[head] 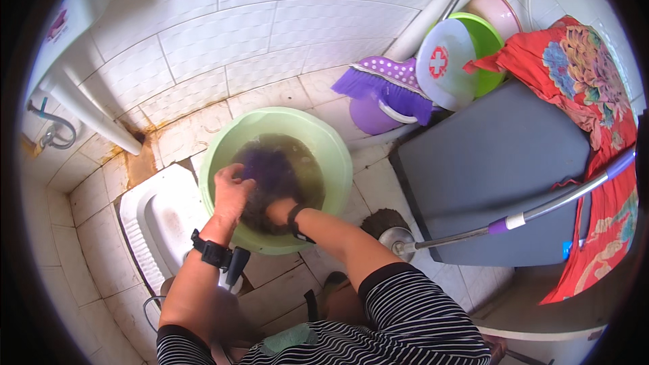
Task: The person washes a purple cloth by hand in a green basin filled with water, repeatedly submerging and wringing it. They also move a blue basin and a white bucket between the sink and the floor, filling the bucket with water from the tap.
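Observation:
A pale green plastic basin (338,177) stands on the tiled floor with murky brown water (312,177) in it. Dark purple fabric (268,165) lies soaking under the surface. My left hand (232,193) is over the basin's left side, its fingers bent at the edge of the fabric; whether they pinch any of it is unclear. Only the back of my right hand (280,210) shows, since its fingers are down in the dark water by the fabric. Black bands circle both wrists.
A white squat toilet (167,218) adjoins the basin's left. A mop (466,235) slants across the right side, before a grey box (497,177) draped with red floral cloth (583,76). Behind are a purple broom (390,83), a purple bucket (372,116) and a green bucket (489,45).

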`<action>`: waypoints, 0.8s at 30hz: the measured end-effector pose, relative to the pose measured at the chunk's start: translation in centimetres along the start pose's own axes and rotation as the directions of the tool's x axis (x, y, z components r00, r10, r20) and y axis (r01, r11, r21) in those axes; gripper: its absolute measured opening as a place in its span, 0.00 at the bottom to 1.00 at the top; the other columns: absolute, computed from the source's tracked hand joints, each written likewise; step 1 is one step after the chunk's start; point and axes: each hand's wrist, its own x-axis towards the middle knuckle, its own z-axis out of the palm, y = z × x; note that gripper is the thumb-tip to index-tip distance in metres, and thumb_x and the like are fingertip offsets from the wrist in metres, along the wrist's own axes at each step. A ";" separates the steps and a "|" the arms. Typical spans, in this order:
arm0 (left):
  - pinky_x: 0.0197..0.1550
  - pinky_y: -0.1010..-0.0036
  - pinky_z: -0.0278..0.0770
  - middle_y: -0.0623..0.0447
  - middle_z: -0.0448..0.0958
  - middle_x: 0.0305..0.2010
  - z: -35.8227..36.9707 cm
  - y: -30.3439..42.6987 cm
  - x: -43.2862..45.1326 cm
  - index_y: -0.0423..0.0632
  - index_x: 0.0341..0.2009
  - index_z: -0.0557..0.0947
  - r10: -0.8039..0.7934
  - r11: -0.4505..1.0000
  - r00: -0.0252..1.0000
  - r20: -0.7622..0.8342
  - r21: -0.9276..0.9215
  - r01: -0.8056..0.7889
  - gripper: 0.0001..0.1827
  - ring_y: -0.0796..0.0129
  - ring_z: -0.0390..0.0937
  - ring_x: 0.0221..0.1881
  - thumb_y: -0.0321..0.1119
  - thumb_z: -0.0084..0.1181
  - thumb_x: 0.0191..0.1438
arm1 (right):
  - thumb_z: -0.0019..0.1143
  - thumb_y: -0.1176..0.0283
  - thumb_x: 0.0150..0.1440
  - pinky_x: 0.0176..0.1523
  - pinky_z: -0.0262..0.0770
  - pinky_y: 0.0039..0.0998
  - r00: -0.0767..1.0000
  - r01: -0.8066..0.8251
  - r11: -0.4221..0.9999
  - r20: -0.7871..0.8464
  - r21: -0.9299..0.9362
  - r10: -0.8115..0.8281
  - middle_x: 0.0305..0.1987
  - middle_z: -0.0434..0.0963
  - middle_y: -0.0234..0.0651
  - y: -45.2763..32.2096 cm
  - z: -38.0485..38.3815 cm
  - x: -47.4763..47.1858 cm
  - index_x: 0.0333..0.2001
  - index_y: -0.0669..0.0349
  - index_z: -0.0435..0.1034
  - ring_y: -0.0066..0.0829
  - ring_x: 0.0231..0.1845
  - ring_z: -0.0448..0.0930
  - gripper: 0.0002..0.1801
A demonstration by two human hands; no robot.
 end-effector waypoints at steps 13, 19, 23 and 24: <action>0.38 0.76 0.71 0.42 0.73 0.43 -1.3 5.3 0.0 0.35 0.52 0.68 -0.100 0.966 0.992 0.081 -0.232 0.117 0.33 0.64 0.72 0.37 0.19 0.46 0.34 | 0.49 0.72 0.44 0.37 0.71 0.36 0.952 0.305 0.893 -0.141 0.329 -0.273 0.33 0.77 0.43 -3.6 -16.7 -13.7 0.38 0.53 0.73 0.41 0.32 0.77 0.15; 0.38 0.74 0.69 0.44 0.73 0.41 -0.5 5.3 -0.2 0.35 0.50 0.70 -0.077 0.949 0.993 0.086 -0.300 0.099 0.30 0.62 0.72 0.38 0.23 0.48 0.36 | 0.45 0.69 0.50 0.47 0.69 0.35 0.958 0.279 0.944 -0.021 -0.177 -0.287 0.39 0.76 0.47 -0.1 -4.0 -2.9 0.36 0.66 0.74 0.40 0.40 0.77 0.14; 0.36 0.72 0.68 0.47 0.70 0.45 -2.9 5.8 -0.5 0.40 0.53 0.69 -0.145 0.984 0.986 0.081 -0.094 0.153 0.33 0.63 0.71 0.37 0.24 0.49 0.35 | 0.47 0.72 0.45 0.43 0.71 0.35 0.967 0.249 0.968 -0.054 0.008 -0.248 0.37 0.77 0.46 -0.9 -3.7 -1.0 0.35 0.62 0.75 0.40 0.37 0.77 0.13; 0.39 0.73 0.68 0.47 0.70 0.46 -2.9 6.2 -0.6 0.40 0.54 0.67 -0.172 0.980 0.974 0.151 -0.072 0.184 0.35 0.63 0.70 0.40 0.24 0.49 0.34 | 0.47 0.73 0.44 0.39 0.72 0.36 0.959 0.264 0.952 -0.149 0.153 -0.242 0.34 0.78 0.45 -0.3 -4.5 -1.9 0.36 0.61 0.75 0.38 0.33 0.78 0.14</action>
